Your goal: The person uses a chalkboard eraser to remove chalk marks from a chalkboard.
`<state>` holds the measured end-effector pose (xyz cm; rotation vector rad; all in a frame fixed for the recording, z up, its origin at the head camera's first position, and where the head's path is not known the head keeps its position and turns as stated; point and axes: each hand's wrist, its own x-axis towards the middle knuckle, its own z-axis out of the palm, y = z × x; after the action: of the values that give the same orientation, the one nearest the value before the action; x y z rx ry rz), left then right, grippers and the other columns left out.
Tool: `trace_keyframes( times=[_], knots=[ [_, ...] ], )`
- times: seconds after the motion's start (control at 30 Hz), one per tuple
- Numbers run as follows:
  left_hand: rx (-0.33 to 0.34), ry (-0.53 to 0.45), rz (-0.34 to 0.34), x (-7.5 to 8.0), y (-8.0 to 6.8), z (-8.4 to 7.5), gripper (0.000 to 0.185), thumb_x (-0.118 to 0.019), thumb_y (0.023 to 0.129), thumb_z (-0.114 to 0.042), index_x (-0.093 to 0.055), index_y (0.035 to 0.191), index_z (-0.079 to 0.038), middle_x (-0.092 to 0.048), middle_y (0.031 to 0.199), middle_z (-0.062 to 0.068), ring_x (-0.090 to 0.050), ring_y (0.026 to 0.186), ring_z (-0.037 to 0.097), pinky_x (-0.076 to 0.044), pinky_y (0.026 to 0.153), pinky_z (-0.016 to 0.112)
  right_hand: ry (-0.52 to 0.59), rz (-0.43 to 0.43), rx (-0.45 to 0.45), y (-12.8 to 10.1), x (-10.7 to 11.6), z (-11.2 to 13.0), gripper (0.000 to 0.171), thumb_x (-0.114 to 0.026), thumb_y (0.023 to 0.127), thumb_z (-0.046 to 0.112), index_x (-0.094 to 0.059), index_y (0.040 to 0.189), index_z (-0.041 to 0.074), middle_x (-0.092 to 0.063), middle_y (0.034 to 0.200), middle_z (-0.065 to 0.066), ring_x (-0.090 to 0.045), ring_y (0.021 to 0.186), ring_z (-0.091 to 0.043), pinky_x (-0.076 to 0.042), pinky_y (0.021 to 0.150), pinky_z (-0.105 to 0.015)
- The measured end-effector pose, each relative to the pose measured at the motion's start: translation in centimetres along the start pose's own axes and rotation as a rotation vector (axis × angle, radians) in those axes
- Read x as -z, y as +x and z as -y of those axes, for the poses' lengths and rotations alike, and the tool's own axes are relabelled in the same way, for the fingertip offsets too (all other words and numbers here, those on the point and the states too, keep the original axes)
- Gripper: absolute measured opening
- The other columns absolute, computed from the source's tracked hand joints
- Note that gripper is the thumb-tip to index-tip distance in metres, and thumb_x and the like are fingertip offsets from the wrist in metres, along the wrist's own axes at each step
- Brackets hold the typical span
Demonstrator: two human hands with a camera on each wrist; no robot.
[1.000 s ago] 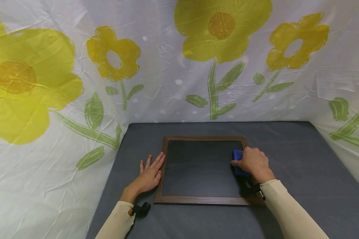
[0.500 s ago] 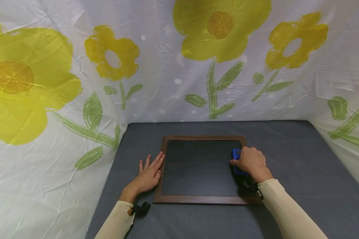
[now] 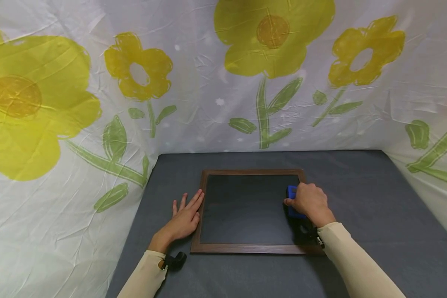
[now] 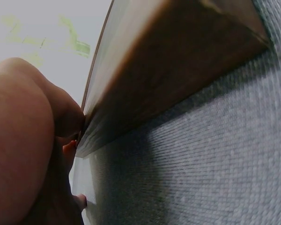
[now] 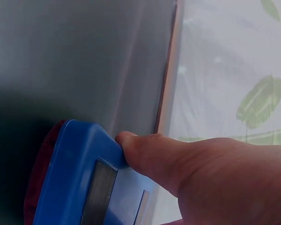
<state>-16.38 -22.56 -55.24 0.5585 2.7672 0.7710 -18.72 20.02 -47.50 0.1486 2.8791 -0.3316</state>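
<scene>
Eraser (image 3: pixel 291 201), one blue block with a red underside, sits on the dark face of the one chalkboard (image 3: pixel 246 209) near its right edge. The right hand (image 3: pixel 309 203) has its grip closed around the eraser, thumb on its near side. The left hand (image 3: pixel 184 217) lies flat, fingers straight, on the grey bench (image 3: pixel 357 194), touching the left side of the brown wooden frame (image 3: pixel 253 248).
</scene>
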Motion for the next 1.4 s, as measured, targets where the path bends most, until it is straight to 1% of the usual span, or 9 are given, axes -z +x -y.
trace_keyframes(
  times=[0.1, 0.33, 0.63, 0.73, 0.87, 0.97, 1.07, 1.2, 1.4],
  knots=[
    [0.001, -0.001, 0.007, 0.0, 0.0, 0.0, 0.070, -0.043, 0.113, -0.013, -0.016, 0.178, -0.014, -0.009, 0.186, 0.004, 0.006, 0.168, 0.053, 0.010, 0.123, 0.083, -0.003, -0.004, 0.011, 0.0, -0.1, 0.4, 0.065, -0.083, 0.095, 0.050, -0.072, 0.112, -0.011, -0.069, 0.083, -0.021, -0.067, 0.066, -0.032, -0.059, 0.057, -0.047],
    [0.008, 0.009, 0.025, 0.1, 0.0, 0.0, 0.070, -0.042, 0.114, -0.014, -0.014, 0.178, -0.014, -0.006, 0.186, 0.003, 0.008, 0.168, 0.052, 0.011, 0.123, 0.083, -0.035, -0.035, 0.055, -0.1, -0.7, 2.3, 0.070, -0.084, 0.093, 0.052, -0.071, 0.119, -0.012, -0.070, 0.090, -0.025, -0.070, 0.070, -0.036, -0.062, 0.061, -0.052],
    [0.010, 0.015, 0.027, 0.0, 0.0, 0.1, 0.070, -0.042, 0.114, -0.014, -0.014, 0.178, -0.014, -0.005, 0.186, 0.002, 0.008, 0.168, 0.052, 0.011, 0.123, 0.083, -0.059, -0.052, 0.106, -0.2, -1.3, 5.6, 0.069, -0.086, 0.092, 0.053, -0.073, 0.122, -0.008, -0.072, 0.091, -0.023, -0.072, 0.072, -0.034, -0.063, 0.061, -0.050],
    [0.001, 0.007, 0.005, -0.1, 0.0, 0.1, 0.070, -0.043, 0.113, -0.013, -0.016, 0.178, -0.014, -0.008, 0.186, 0.004, 0.006, 0.168, 0.053, 0.011, 0.123, 0.083, -0.063, -0.053, 0.123, -0.1, -1.6, 6.7, 0.068, -0.085, 0.092, 0.054, -0.074, 0.122, -0.006, -0.072, 0.092, -0.021, -0.072, 0.073, -0.034, -0.063, 0.062, -0.049],
    [-0.040, -0.041, -0.059, -0.5, 0.0, 0.4, 0.069, -0.045, 0.110, -0.012, -0.024, 0.176, -0.011, -0.015, 0.186, 0.008, 0.000, 0.167, 0.058, 0.010, 0.121, 0.084, -0.076, -0.047, 0.145, 0.2, -2.2, 8.1, 0.068, -0.085, 0.092, 0.056, -0.075, 0.124, -0.003, -0.072, 0.091, -0.020, -0.072, 0.072, -0.033, -0.063, 0.060, -0.047],
    [-0.061, -0.064, -0.087, -0.7, 0.0, 0.6, 0.069, -0.045, 0.108, -0.011, -0.028, 0.175, -0.009, -0.019, 0.185, 0.008, -0.003, 0.165, 0.060, 0.009, 0.120, 0.086, -0.087, -0.038, 0.155, 0.3, -2.6, 9.2, 0.068, -0.084, 0.092, 0.057, -0.076, 0.123, -0.002, -0.071, 0.088, -0.018, -0.071, 0.069, -0.031, -0.063, 0.059, -0.046],
    [-0.044, -0.043, -0.069, -0.7, 0.0, 0.5, 0.069, -0.045, 0.109, -0.012, -0.027, 0.176, -0.010, -0.017, 0.185, 0.006, -0.002, 0.166, 0.059, 0.008, 0.121, 0.085, -0.089, -0.033, 0.160, 0.4, -2.9, 10.5, 0.066, -0.084, 0.092, 0.058, -0.077, 0.120, -0.001, -0.070, 0.085, -0.016, -0.070, 0.067, -0.030, -0.062, 0.058, -0.045],
    [-0.005, 0.007, -0.024, -0.4, 0.1, 0.3, 0.069, -0.044, 0.112, -0.013, -0.021, 0.177, -0.013, -0.011, 0.186, 0.004, 0.001, 0.168, 0.054, 0.008, 0.123, 0.084, -0.084, -0.030, 0.167, 0.4, -3.2, 12.0, 0.064, -0.084, 0.092, 0.058, -0.078, 0.119, 0.000, -0.070, 0.086, -0.015, -0.071, 0.069, -0.031, -0.063, 0.060, -0.047],
    [0.011, 0.028, 0.004, -0.3, 0.1, 0.3, 0.070, -0.044, 0.113, -0.014, -0.016, 0.178, -0.015, -0.007, 0.187, 0.002, 0.005, 0.169, 0.052, 0.009, 0.123, 0.083, -0.095, -0.036, 0.196, 0.4, -3.7, 13.9, 0.064, -0.084, 0.091, 0.059, -0.079, 0.116, 0.001, -0.072, 0.088, -0.016, -0.073, 0.071, -0.032, -0.064, 0.060, -0.047]
  ],
)
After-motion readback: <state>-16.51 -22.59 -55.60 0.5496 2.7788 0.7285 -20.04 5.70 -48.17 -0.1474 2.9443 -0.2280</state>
